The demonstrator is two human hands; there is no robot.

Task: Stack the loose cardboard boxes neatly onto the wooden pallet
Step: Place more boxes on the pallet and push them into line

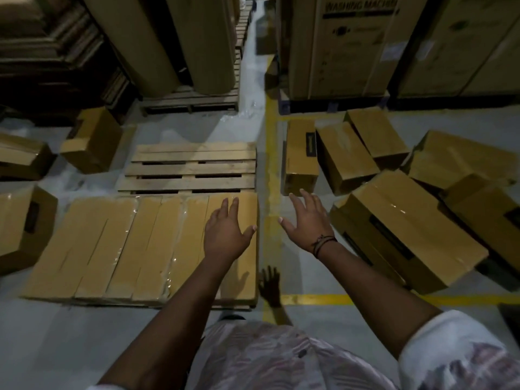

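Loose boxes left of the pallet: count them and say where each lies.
3. A tilted box off the far-left corner of the pallet; a second box at the frame's left edge; a third box nearer, beside the loaded row. Others may lie out of frame.

The near half of the wooden pallet [191, 164] is hidden under a row of boxes [126, 243]. The left hand [225, 232] covers part of the rightmost one, and contact cannot be told. The picture's edges cut off a loose box [22, 226] on the left and the tall carton [351, 46] above. The black label [309, 142] is unreadable.
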